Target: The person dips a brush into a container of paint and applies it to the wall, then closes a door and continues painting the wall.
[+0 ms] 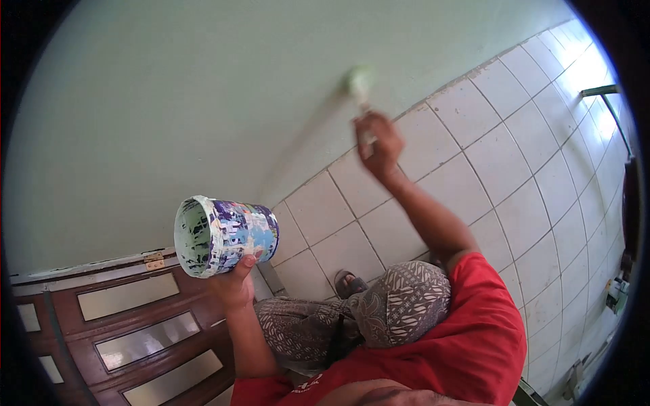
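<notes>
My left hand (pixel 237 281) holds a paint-smeared bucket (pixel 247 233) from below, its thumb on the side. The bucket is tilted with its mouth to the left, and pale green paint coats its inner wall. My right hand (pixel 380 143) grips the handle of a brush (pixel 360 84). The brush head, blurred and pale green, is at the light green wall (pixel 203 101), just above the line where wall and floor meet. Whether its bristles touch the wall is hard to tell.
White tiled floor (pixel 474 176) stretches to the right. A brown wooden door (pixel 149 338) with pale panels and a hinge is at the lower left. A green-topped object (pixel 599 90) stands at the far right, with small items (pixel 617 295) below it. My sandalled foot (pixel 349 283) shows.
</notes>
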